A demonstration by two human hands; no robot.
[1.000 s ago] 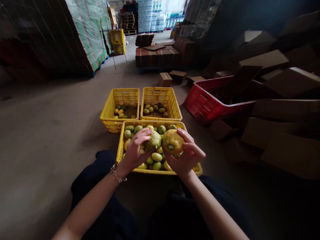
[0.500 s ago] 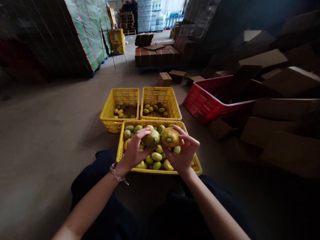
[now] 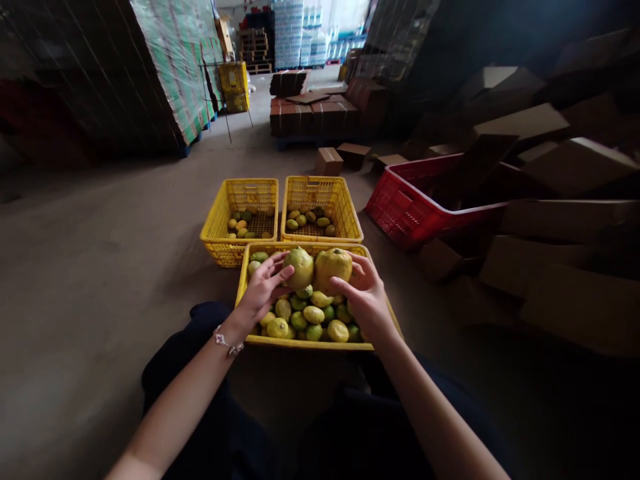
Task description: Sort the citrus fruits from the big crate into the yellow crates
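My left hand is closed around a green-yellow lemon-like fruit, thumb across its near side. Beside it, my right hand grips a yellower, bumpy lemon-like fruit. The two fruits are held side by side, stem ends tilted upward, above the near yellow crate. Many smaller-looking green and yellow fruits fill that crate below my hands. Part of the pile is hidden behind my hands and the held fruits.
Two more yellow crates, left and right, stand just beyond, each with several fruits inside. A red crate sits to the right among cardboard boxes. Stacked bundled cardboard and a wrapped green stack stand farther back.
Both fruits have been turned in my hands, so their stem ends now point up instead of toward me. My left hand has shifted slightly left, and both thumbs now lie across the near sides.
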